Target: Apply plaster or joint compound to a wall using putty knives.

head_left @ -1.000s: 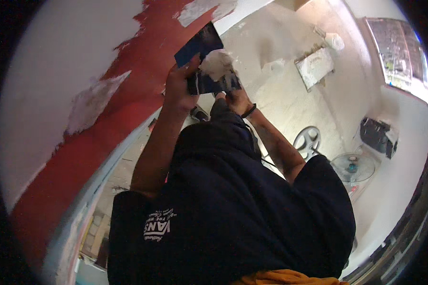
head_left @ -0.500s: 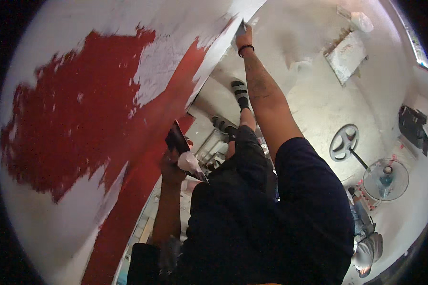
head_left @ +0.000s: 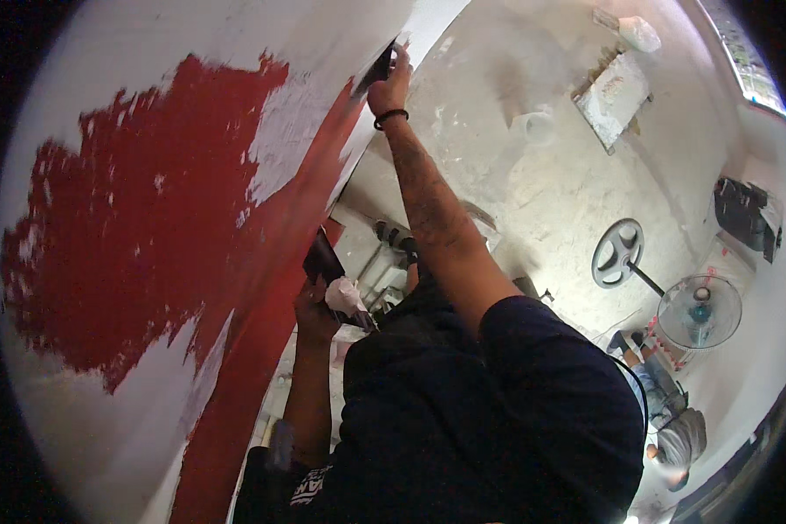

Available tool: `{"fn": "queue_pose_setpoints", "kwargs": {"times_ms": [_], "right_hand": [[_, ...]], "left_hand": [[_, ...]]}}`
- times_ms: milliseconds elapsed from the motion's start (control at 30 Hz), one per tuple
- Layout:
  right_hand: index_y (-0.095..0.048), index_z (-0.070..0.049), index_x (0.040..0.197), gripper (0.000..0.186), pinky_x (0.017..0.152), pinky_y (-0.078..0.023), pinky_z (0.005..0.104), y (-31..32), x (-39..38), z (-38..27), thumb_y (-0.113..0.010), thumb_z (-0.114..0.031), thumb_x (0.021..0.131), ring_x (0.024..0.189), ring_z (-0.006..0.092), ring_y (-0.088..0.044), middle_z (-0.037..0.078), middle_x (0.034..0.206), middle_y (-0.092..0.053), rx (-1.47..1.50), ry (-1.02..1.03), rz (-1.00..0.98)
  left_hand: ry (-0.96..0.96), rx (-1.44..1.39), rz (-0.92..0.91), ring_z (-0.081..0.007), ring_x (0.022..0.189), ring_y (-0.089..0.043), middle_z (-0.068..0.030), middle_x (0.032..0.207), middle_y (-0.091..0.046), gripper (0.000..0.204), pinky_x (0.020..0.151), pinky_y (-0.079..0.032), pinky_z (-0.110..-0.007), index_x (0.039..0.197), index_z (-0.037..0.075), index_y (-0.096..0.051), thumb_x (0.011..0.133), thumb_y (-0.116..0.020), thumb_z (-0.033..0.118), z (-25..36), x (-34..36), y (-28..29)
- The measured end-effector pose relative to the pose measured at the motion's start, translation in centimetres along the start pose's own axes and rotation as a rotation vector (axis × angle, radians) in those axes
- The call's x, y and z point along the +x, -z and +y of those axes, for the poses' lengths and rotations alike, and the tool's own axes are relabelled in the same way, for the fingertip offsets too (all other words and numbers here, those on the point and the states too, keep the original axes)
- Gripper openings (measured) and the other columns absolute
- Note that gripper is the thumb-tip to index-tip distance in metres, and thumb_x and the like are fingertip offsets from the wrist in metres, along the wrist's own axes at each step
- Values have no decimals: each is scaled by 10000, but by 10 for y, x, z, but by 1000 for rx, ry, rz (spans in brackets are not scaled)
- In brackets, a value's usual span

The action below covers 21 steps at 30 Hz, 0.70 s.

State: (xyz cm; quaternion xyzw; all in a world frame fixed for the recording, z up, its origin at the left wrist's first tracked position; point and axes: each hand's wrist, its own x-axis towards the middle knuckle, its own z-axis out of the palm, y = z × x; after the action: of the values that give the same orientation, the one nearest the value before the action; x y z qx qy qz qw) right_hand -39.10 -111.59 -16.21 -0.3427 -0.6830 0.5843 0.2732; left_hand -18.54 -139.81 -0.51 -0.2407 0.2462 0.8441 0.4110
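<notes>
Putty knife (head_left: pixel 377 70), top centre of frame, is gripped in your right hand (head_left: pixel 391 87) against the red-and-white wall (head_left: pixel 148 218); your left hand (head_left: pixel 314 306), mid-frame, clasps a putty-laden board (head_left: pixel 327 262).

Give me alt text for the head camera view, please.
A person's right hand presses a dark scraper against a red wall partly covered in white plaster. The left hand holds a dark board with white putty lower down.
</notes>
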Motion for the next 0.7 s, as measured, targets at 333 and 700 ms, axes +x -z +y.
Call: {"fn": "queue_pose_setpoints", "kwargs": {"times_ms": [333,700], "right_hand": [[-393,-43,1233,640,824,-448,354,37,-99,-77,-488,114,619,971,260,-511,137,1095,-507,264,98,-197],[-390,-58,1262,623,915,-418,333,192,-254,-237,-500,127,678,1123,236,-453,124,1146,-467,153,636,-839]], "left_hand": [[-153,253,186,-216,926,-580,-71,1050,-582,336,778,-500,-386,1201,66,-462,899,-491,210,-7,-29,17],[-460,204,33,-170,804,-618,-52,943,-617,220,700,-518,-329,1063,40,-541,881,-546,164,16,-52,-45]]}}
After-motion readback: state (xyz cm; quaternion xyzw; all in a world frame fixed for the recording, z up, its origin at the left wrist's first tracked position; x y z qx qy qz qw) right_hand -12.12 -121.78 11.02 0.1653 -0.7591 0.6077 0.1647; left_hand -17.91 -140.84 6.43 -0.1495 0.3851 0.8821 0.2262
